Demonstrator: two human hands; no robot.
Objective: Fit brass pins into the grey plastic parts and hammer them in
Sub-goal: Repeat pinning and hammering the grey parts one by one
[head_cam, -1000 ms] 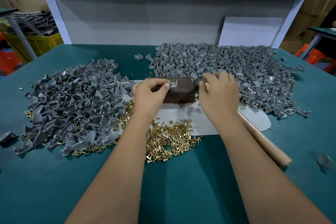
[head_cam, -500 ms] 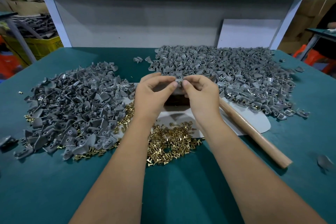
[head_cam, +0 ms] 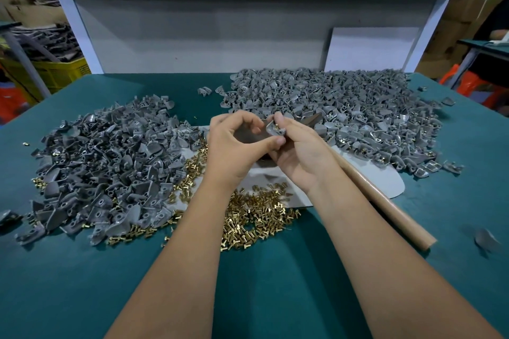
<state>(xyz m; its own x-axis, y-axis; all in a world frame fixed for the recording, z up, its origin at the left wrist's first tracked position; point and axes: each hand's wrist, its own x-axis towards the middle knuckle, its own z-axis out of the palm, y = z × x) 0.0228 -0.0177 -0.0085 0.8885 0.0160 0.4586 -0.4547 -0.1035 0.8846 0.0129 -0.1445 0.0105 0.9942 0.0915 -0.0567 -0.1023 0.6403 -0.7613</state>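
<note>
Risk: right hand point(head_cam: 298, 154) fingers pinch part point(head_cam: 275, 128), pin point(head_cam: 275, 126) barely seated; left hand point(head_cam: 237, 146) fingers curled beside it; a slip would probably drop the pin.

The right hand point(head_cam: 300, 157) has let go of the hammer point(head_cam: 385, 201) and now pinches a grey part point(head_cam: 274, 128) with a brass pin in it. The left hand point(head_cam: 237, 146) has lifted off the block, its fingers curled beside the part.
</note>
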